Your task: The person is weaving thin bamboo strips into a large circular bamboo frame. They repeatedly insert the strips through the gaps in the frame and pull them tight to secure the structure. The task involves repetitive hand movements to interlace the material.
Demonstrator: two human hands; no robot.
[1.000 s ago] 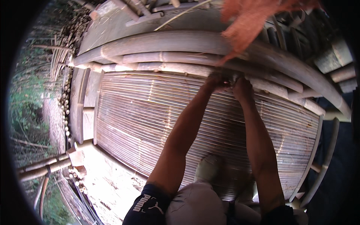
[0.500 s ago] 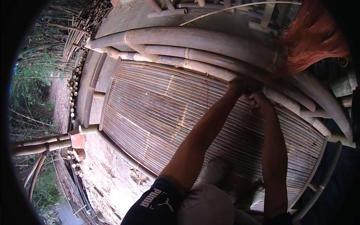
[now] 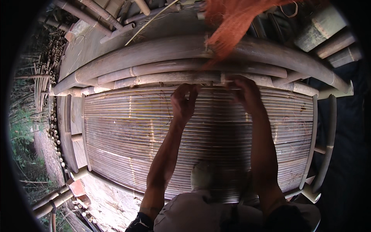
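Both hands are at the far edge of a bamboo-slat seat [image 3: 116, 133], beside the pale bamboo rail [image 3: 150, 80] that runs along it. My left hand [image 3: 184, 101] is closed, thumb and fingertips brought together near the rail; whatever is in the pinch is too small to make out. Over the same rail, to the right, my right hand [image 3: 245, 92] has its fingers curled together, slightly blurred, and their contents cannot be seen. Beyond the hands, a bundle of orange-red strands [image 3: 228, 31] hangs over the thick bamboo back rail [image 3: 154, 48].
Bamboo poles [image 3: 91, 19] lie at the far left, with thick bamboo pieces [image 3: 324, 29] at the far right. A curved bamboo armrest [image 3: 329, 143] bounds the seat's right end. Stacked cut bamboo [image 3: 42, 77] and greenery are at the left.
The view has swung round, so the seat now lies level across it. My hands, close together before, are now apart along the rail. The orange-red strands appear farther left in view.
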